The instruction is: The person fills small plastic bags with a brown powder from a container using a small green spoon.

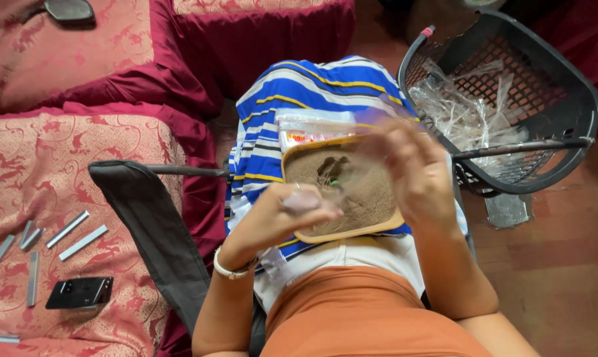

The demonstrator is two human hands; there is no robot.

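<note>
A tan tray (352, 233) of brown powder (365, 198) rests on my lap over a blue, white and yellow striped cloth (312, 92). My left hand (282, 215) hovers over the tray's near left corner with its fingers curled around a small pale object (302, 200) that is too blurred to name. Over the tray's right side, my right hand (411, 172) is blurred by motion and pinches a thin clear plastic packet (375, 122). A small green thing (334, 182) pokes out of a dent in the powder. Flat packets (305, 132) lie at the tray's far edge.
A black plastic basket (563, 86) holding several clear plastic bags (464, 112) stands at the right on the brown floor. Red patterned cushions (48, 172) at the left carry several grey staple strips (81, 242) and a black phone (79, 292). A dark grey strap-like piece (153, 225) runs beside my left arm.
</note>
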